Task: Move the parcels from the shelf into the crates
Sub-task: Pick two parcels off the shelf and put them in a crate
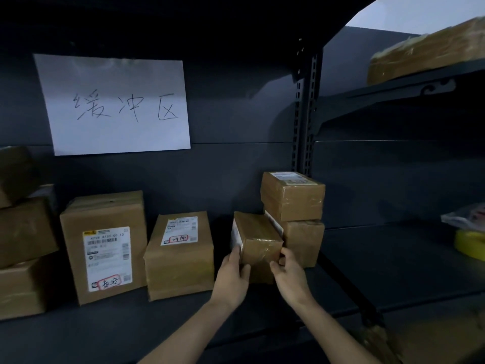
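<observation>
Sign (115, 103) reads 缓冲区; left hand (232, 274) and right hand (291, 278) grip parcel (258, 240).

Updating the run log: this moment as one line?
left hand, right hand: grip small parcel | at shelf | crates unseen

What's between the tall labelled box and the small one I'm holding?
The head view shows one squat brown parcel with a red-marked label between the tall box and the small parcel.
</observation>
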Demonstrator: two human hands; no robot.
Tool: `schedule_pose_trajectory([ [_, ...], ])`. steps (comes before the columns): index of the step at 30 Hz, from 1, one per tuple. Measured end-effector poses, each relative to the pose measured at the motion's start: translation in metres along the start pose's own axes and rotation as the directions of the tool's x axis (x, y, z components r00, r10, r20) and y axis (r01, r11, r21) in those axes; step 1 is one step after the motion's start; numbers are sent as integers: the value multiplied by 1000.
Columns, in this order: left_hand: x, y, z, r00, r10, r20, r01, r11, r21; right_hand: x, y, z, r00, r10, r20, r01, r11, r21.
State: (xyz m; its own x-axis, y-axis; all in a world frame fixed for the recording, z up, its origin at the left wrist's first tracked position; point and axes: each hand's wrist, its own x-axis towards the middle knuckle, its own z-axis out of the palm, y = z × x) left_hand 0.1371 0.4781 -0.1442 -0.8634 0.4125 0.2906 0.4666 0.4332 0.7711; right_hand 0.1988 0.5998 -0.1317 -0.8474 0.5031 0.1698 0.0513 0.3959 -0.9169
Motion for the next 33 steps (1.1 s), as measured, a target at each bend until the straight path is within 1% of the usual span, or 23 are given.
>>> schedule_pose_trajectory([
  [4, -17, 5, -4, 992, 121, -47, -115, 987, 112, -14, 7, -2, 1000, -4, -19, 4, 1000, 22],
  [9, -29, 16, -14, 961, 253, -109, -214, 934, 285, -34, 11, -1, 999, 54, -6, -51, 976, 210],
  [11, -31, 19, -17, 951, 289, -109, -234, 904, 357, -40, 12, -2, 995, 98, 25, -101, 971, 218],
  [12, -32, 19, -18, 949, 302, -95, -244, 890, 385, -42, 14, -4, 993, 114, 42, -119, 979, 166],
  [14, -33, 18, -16, 936, 348, -58, -285, 843, 457, -42, 18, -12, 991, 112, 72, -109, 993, -48],
  [15, -34, 18, -14, 924, 382, -33, -318, 812, 490, -41, 19, -18, 992, 102, 74, -89, 983, -160],
  [16, -35, 17, -12, 910, 413, -19, -348, 789, 507, -39, 20, -23, 994, 91, 62, -73, 967, -242],
  [18, -37, 19, -7, 902, 433, 7, -374, 771, 516, -36, 19, -34, 998, 69, 17, -59, 940, -336],
  [20, -38, 17, -3, 909, 417, 20, -380, 806, 453, -33, 19, -41, 998, 51, -25, -56, 938, -341],
  [22, -38, 14, -4, 931, 361, -46, -329, 890, 316, -31, 18, -45, 998, 36, -49, -48, 960, -276],
  [24, -38, 14, -9, 961, 253, -107, -237, 961, 142, -31, 13, -48, 997, 11, -71, -27, 976, -218],
  [26, -37, 13, -12, 987, 112, -114, -109, 994, 27, -27, 9, -49, 996, -14, -85, -2, 983, -182],
  [27, -35, 12, -12, 994, 41, -103, -41, 999, 6, -26, 5, -49, 996, -22, -89, 7, 986, -169],
  [29, -30, 8, -12, 996, -54, -64, 55, 998, 6, -21, -1, -47, 996, -24, -89, 9, 986, -166],
  [31, -26, 3, -10, 996, -89, -15, 90, 995, 44, -16, -7, -46, 998, -31, -62, 18, 980, -200],
  [33, -22, -2, -8, 997, -70, 37, 67, 994, 91, -13, -11, -45, 1000, -27, -11, 24, 979, -204],
])
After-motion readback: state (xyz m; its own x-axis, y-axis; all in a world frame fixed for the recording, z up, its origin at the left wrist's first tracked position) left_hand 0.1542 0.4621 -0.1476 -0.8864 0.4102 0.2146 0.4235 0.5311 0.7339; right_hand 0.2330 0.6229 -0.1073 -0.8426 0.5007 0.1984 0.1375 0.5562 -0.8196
